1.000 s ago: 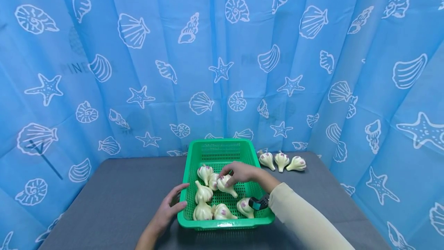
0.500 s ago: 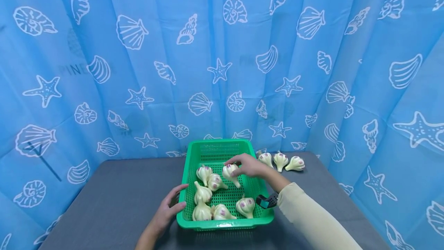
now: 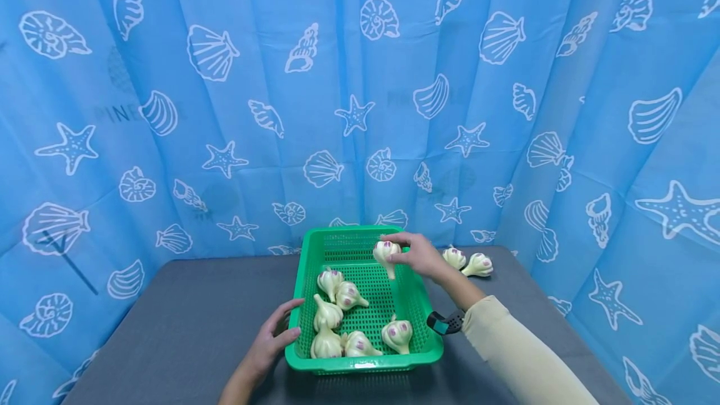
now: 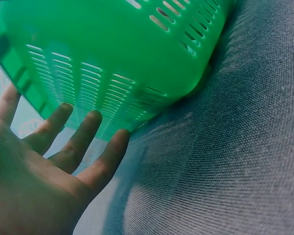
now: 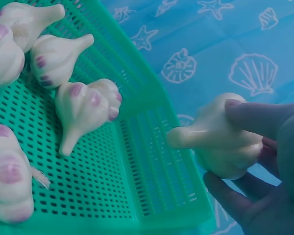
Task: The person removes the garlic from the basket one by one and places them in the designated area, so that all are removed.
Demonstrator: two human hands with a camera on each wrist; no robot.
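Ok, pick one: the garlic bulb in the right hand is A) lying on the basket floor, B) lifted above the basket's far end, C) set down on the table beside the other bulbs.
B: the right hand pinches the bulb in the air over the far end of the basket, clear of its floor.

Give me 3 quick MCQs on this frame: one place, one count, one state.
1. Where is the left hand?
A. in the basket
B. against the basket's outer left side
C. on the curtain

2. How many garlics lie in the basket?
A. two
B. nine
C. five

3. What is the right hand doing?
A. pinching a garlic held above the basket
B. lying flat on the table
C. gripping the basket rim

Answers:
1 B: its fingers rest on the basket's side in the left wrist view.
2 C: the head view shows five on its floor.
3 A: fingers hold the garlic clear of the mesh.
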